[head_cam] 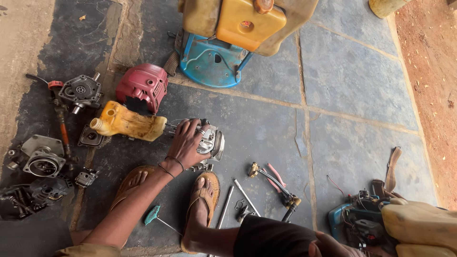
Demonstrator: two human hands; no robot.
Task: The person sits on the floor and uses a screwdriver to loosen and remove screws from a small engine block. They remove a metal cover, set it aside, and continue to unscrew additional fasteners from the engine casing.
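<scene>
Grey stone slab floor (352, 90), red dirt (433, 71) at edge, engine parts (43, 157) strewn

- Silver-grey engine block (209, 139) under the left hand (184, 143).
- Yellow fuel tank (127, 123) just left of the hand.
- Dark red cover (143, 85) beyond the hand.
- Blue frame (209, 64) further beyond it.
- Teal-handled tool (153, 215) beside the forearm.
- Tan sandals (205, 195) below the wrist.

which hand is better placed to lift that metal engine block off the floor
Left, most likely. The left hand already rests on the engine block beside the yellow fuel tank, while the right hand sits low by the knee, apart from it.
</scene>
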